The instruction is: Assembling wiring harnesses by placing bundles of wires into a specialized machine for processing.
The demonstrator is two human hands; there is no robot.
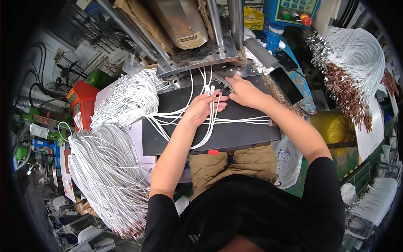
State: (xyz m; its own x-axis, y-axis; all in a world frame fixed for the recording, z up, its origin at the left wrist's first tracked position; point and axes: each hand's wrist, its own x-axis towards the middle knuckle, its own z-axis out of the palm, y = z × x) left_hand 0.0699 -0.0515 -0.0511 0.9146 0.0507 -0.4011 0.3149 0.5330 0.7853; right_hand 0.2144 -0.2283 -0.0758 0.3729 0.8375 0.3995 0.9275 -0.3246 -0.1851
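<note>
Several white cables (210, 119) with small white plugs at their ends hang looped over a black board in front of me. My left hand (203, 107) is closed around a few of them, palm turned up, with the plug ends standing above the fingers. To its right, my right hand (247, 93) has its fingers curled at the end of a toothed grey metal bar (222, 80); its exact grip is partly hidden. Other cables run across the black board (176, 140) toward copper-coloured ends under my right forearm. Beyond the hands, cables reach beneath the steel press plate (197, 56).
Large bundles of white cable (105, 168) lie on the left, with another bundle (357, 59) at the far right. A control box (294, 12) with buttons stands at the back right, above a black phone (286, 86). Steel columns (215, 23) rise behind the plate.
</note>
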